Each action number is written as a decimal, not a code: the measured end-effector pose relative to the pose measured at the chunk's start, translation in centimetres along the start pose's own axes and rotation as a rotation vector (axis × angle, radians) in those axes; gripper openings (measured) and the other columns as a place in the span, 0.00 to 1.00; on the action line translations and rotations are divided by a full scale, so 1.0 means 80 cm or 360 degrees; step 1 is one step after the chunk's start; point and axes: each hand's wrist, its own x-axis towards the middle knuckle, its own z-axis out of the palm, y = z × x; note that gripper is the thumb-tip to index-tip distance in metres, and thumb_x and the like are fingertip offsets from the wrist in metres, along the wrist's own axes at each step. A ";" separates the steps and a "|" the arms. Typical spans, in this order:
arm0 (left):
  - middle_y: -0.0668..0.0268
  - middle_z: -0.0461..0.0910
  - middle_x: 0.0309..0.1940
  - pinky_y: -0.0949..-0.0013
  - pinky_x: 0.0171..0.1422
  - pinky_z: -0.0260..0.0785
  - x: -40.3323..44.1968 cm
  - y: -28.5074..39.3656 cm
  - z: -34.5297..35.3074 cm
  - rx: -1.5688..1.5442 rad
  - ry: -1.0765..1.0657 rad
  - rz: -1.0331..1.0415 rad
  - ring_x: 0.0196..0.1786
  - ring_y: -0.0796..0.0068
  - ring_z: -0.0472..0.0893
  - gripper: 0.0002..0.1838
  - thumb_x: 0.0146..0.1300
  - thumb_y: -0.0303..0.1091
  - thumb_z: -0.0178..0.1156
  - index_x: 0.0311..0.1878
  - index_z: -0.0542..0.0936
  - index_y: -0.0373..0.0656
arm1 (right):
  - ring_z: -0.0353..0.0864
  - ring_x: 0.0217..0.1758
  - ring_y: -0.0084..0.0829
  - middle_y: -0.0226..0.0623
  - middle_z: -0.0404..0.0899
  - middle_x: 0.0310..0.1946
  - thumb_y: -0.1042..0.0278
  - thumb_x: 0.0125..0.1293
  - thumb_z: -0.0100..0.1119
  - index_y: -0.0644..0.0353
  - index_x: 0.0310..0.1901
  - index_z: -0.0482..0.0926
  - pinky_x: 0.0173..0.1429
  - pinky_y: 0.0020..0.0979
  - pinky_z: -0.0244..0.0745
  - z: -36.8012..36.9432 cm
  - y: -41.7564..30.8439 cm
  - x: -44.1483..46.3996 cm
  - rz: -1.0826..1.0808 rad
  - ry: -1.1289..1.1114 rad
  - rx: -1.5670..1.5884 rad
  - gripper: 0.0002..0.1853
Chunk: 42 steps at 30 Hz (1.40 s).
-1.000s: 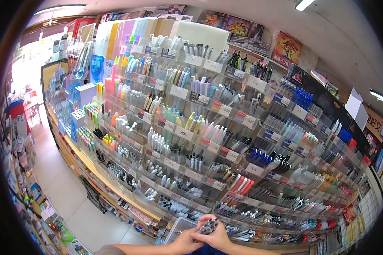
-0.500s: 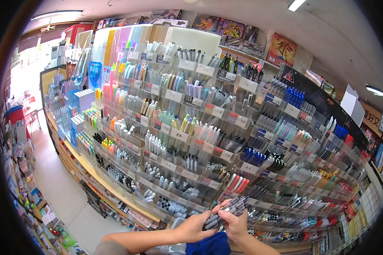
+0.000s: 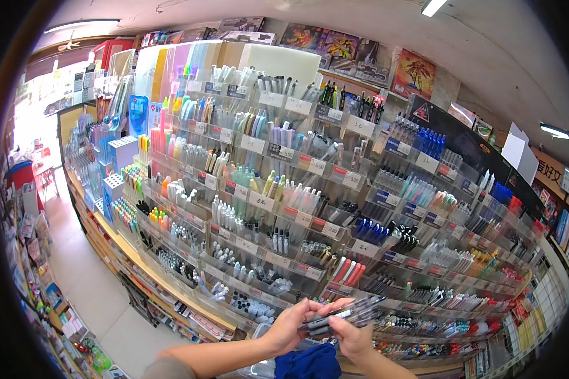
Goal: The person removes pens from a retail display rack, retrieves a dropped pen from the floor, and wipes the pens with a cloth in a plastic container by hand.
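A bundle of dark pens [image 3: 363, 309] lies across both hands in front of the lower tiers of the pen rack. My left hand [image 3: 289, 327] is closed around the left end of the bundle, its thumb and fingertips pinched at the top. On the other side, my right hand [image 3: 353, 336] grips the same pens with the thumb pressed along them. Their tips point right and slightly up. Below the hands are a blue cloth [image 3: 308, 362] and a clear plastic container [image 3: 259, 368], partly covered by the left forearm.
A tiered clear rack [image 3: 275, 258] with many pens and price tags fills the view ahead. Red-capped pens [image 3: 348, 271] stand just above the hands. A wooden counter edge [image 3: 171, 288] runs along the left, beside an aisle floor [image 3: 85, 265]. Boxes [image 3: 414, 74] sit on top.
My left hand has risen slightly, its fingers drawn together at the top of the bundle. The pens now lie flatter and reach farther right. The view has shifted a little.
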 end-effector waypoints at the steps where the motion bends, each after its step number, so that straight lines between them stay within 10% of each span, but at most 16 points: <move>1: 0.69 0.76 0.36 0.72 0.47 0.64 -0.002 0.002 0.004 0.0046 0.0109 -0.0056 0.41 0.78 0.74 0.19 0.63 0.50 0.41 0.42 0.72 0.44 | 0.76 0.34 0.24 0.37 0.78 0.32 0.78 0.50 0.59 0.65 0.35 0.74 0.41 0.24 0.71 -0.003 0.012 0.001 -0.0079 -0.0061 -0.0059 0.09; 14: 0.68 0.75 0.38 0.67 0.50 0.63 0.026 0.006 0.032 0.0017 0.0145 -0.0119 0.42 0.75 0.73 0.16 0.63 0.44 0.42 0.40 0.73 0.43 | 0.76 0.33 0.20 0.31 0.79 0.30 0.75 0.49 0.61 0.64 0.33 0.78 0.39 0.23 0.71 -0.005 -0.029 0.013 -0.0297 -0.0212 -0.0777 0.07; 18: 0.70 0.73 0.31 0.76 0.40 0.66 0.056 0.075 0.086 0.0887 -0.0261 0.0275 0.37 0.83 0.71 0.11 0.64 0.41 0.46 0.39 0.72 0.45 | 0.75 0.28 0.19 0.36 0.79 0.31 0.73 0.48 0.57 0.62 0.35 0.76 0.27 0.19 0.70 -0.016 -0.096 0.044 -0.0496 0.0088 -0.0438 0.10; 22: 0.67 0.72 0.36 0.77 0.45 0.63 0.128 0.161 0.158 0.1564 -0.0396 0.1350 0.39 0.81 0.69 0.14 0.65 0.39 0.47 0.43 0.72 0.37 | 0.71 0.20 0.15 0.38 0.78 0.34 0.71 0.50 0.54 0.60 0.40 0.71 0.18 0.13 0.64 -0.028 -0.180 0.094 -0.0772 0.0327 -0.0320 0.13; 26: 0.63 0.71 0.39 0.75 0.51 0.59 0.200 0.238 0.238 0.1737 -0.0224 0.1657 0.43 0.77 0.67 0.23 0.64 0.48 0.45 0.48 0.68 0.34 | 0.70 0.20 0.14 0.40 0.78 0.35 0.69 0.53 0.54 0.60 0.39 0.72 0.17 0.14 0.63 -0.042 -0.262 0.163 -0.1128 0.0341 -0.0459 0.11; 34: 0.43 0.59 0.58 0.55 0.64 0.49 0.289 0.289 0.315 0.1891 0.0156 0.1091 0.64 0.54 0.57 0.42 0.60 0.65 0.36 0.58 0.60 0.30 | 0.71 0.23 0.11 0.28 0.80 0.30 0.63 0.51 0.60 0.55 0.36 0.76 0.20 0.14 0.61 -0.024 -0.357 0.284 -0.1475 0.0563 -0.0785 0.12; 42: 0.63 0.71 0.30 0.69 0.32 0.62 0.322 0.310 0.295 0.1641 -0.0198 0.0982 0.30 0.74 0.69 0.35 0.62 0.62 0.37 0.35 0.78 0.35 | 0.69 0.19 0.16 0.24 0.74 0.19 0.66 0.44 0.64 0.57 0.26 0.78 0.20 0.21 0.63 -0.007 -0.355 0.342 -0.1417 0.0503 -0.0877 0.07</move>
